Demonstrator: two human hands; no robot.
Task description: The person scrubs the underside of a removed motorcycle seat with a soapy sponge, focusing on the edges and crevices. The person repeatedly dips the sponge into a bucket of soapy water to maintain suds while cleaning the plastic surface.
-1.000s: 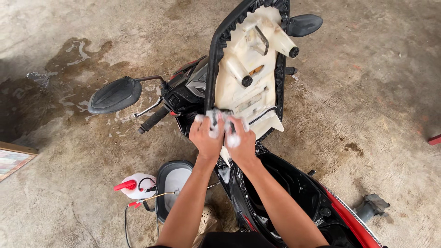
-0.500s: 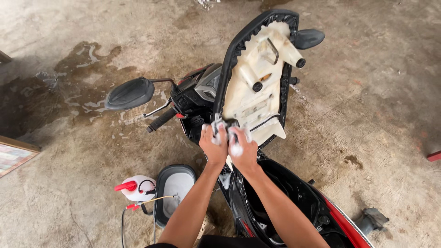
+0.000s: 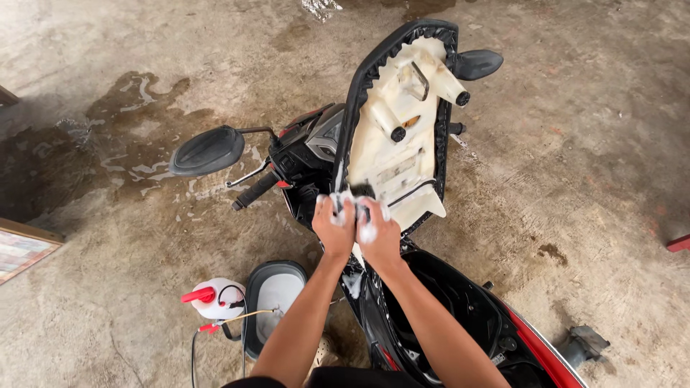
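A small pale rectangular label sits flat on the cream plastic underside of the raised black scooter seat, low on that underside and just above the hands; its print is too small to make out. At the far left edge of the floor lies a wooden-framed panel with a coloured patchwork face, only its corner in view. Down by the person's left side stands a white plastic spray bottle with a red nozzle and handle, a thin hose curling off it, right beside a dark oval basin with a pale inside.

Both hands meet at the hinge end of the seat, where it joins the black and red scooter body. The left hand and right hand are pressed side by side, fingers curled shut over a sudsy white cloth or sponge held against the lower rim of the seat; foam hides exactly what it is. The open storage well gapes just behind the forearms. The black left mirror sticks out over the wet concrete floor.

Against half a second ago, the hands sit at the same spot on the seat rim with the same grip; the scooter has slid slightly right and lower in view
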